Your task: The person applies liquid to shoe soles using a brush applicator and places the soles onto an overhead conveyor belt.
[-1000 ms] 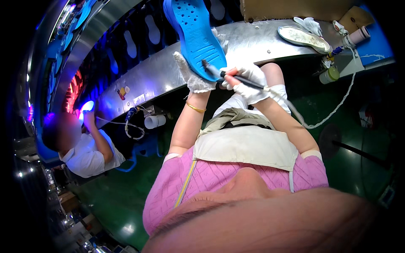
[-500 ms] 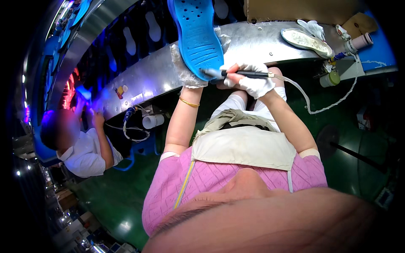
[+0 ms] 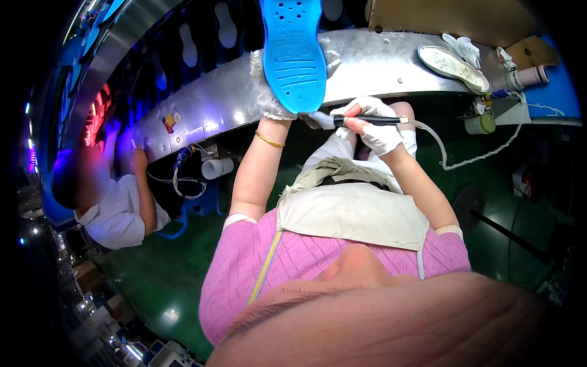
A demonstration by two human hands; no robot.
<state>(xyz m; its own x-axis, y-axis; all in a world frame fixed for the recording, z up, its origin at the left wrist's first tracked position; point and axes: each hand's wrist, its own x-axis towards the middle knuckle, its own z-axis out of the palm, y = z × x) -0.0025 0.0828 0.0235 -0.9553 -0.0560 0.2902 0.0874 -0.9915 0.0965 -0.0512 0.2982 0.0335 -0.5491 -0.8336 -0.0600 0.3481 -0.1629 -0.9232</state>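
Observation:
A bright blue shoe sole is held up in front of me above the metal bench edge, its grooved, holed face toward me. My left hand, in a worn whitish glove, grips it from behind; glove fabric shows on both sides of the sole. In my right hand, gloved in white with bare fingertips, is a black-handled brush with a pale tube running from its back end. The brush's bristles sit just below the sole's rounded lower end, close to its edge; whether they touch it I cannot tell.
A curved metal bench runs across ahead of me. To the right lie a whitish sole, a crumpled white glove and a pinkish-white cylinder. Dark conveyor with several soles lies beyond. At left a co-worker sits by glowing lights.
The brush has come off the sole's lower face to below its end edge. The sole has turned slightly more upright and shifted up a little.

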